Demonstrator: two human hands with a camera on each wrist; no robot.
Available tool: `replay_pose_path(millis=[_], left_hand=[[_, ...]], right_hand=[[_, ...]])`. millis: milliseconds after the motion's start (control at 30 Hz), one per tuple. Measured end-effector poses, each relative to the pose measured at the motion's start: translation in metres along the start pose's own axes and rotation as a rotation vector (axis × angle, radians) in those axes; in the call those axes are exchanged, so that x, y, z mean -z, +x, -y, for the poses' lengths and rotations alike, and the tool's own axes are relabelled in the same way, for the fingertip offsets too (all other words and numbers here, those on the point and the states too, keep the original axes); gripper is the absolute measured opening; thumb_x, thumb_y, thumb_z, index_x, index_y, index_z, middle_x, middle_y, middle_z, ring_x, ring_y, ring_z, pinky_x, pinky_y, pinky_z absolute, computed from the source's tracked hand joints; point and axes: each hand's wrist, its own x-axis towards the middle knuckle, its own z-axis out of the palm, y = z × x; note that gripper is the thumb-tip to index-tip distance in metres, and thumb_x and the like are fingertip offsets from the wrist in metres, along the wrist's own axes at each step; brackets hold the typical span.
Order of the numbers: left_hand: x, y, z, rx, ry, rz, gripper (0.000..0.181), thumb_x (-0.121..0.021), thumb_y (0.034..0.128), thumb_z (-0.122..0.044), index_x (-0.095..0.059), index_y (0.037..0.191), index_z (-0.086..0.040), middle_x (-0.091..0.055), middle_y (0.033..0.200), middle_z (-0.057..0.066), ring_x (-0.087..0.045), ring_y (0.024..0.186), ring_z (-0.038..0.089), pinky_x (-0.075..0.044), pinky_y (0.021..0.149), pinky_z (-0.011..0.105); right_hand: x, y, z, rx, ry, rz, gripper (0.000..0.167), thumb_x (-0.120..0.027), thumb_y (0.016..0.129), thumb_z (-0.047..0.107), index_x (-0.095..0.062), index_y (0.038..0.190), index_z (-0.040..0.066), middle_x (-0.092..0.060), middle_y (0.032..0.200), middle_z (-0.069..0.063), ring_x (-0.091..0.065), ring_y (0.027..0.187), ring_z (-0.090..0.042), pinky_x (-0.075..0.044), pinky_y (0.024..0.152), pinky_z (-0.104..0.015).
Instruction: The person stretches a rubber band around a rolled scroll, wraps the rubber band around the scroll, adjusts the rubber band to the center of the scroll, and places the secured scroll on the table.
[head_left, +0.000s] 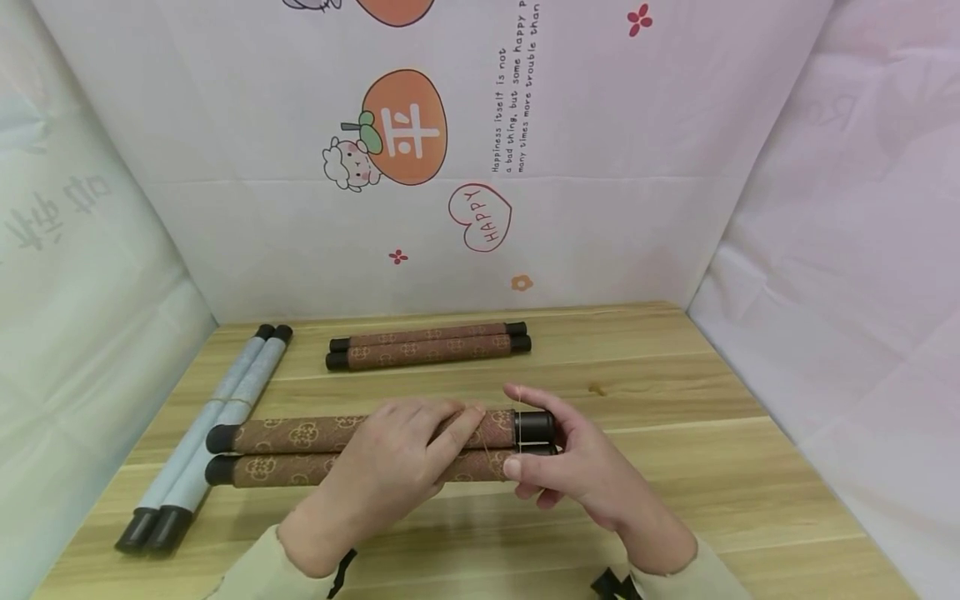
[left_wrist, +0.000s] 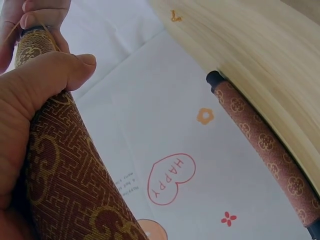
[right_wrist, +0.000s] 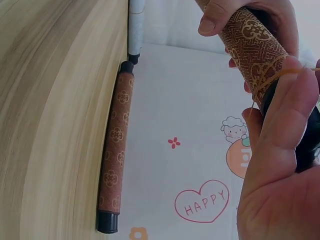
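Two brown gold-patterned cloth rolls (head_left: 303, 434), clamped in left hand (head_left: 405, 448), thin tan elastic band (right_wrist: 276, 77), hooked by curled right hand (head_left: 581, 468), at three o'clock

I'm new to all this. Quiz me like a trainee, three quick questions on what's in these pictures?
1. Multiple choice: how many brown, gold-patterned rolls with black ends show in the head view? A) two B) four C) six
2. True or false: the right hand has a thin, tan, stringlike band stretched between its thumb and a finger.
3. Fill the gap: in the head view, the two pale blue, black-capped rolls lie on the ___ side of the pale wooden table.

Key: 1. B, two gripped by the left hand and two lying farther back. 2. True. 3. Left.
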Motion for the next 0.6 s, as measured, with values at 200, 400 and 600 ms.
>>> replay_pose_path(millis=[200, 400, 600], left_hand=[[-0.0024, 0.0023, -0.0028, 0.002, 0.019, -0.021, 0.035, -0.039, 0.1134, -0.021, -0.069, 0.131, -0.013, -0.073, 0.11, 0.004, -0.073, 0.091, 0.023, -0.061, 0.071, 0.041], [-0.0045, 0.0024, -0.0052, -0.002, 0.038, -0.027, 0.036, -0.042, 0.1109, -0.026, -0.069, 0.13, -0.013, -0.072, 0.107, 0.004, -0.072, 0.09, 0.023, -0.059, 0.066, 0.039], [-0.0079, -0.0005, -0.0054, -0.001, 0.016, -0.01, 0.037, -0.045, 0.1108, -0.033, -0.068, 0.132, -0.013, -0.072, 0.107, 0.004, -0.072, 0.089, 0.022, -0.057, 0.063, 0.038]], right_hand=[[0.0001, 0.0042, 0.0011, -0.041, -0.041, -0.001, 0.075, -0.083, 0.088, 0.02, -0.047, 0.154, 0.024, -0.07, 0.103, -0.017, -0.07, 0.068, -0.027, -0.056, 0.056, -0.034], [0.0012, 0.0066, -0.0002, -0.059, -0.073, 0.008, 0.069, -0.083, 0.087, 0.022, -0.052, 0.149, 0.018, -0.071, 0.102, -0.017, -0.072, 0.069, -0.029, -0.056, 0.057, -0.034], [0.0018, 0.0077, -0.0018, -0.069, -0.063, 0.02, 0.061, -0.084, 0.087, 0.022, -0.057, 0.142, 0.015, -0.071, 0.099, -0.016, -0.071, 0.068, -0.028, -0.055, 0.055, -0.032]])
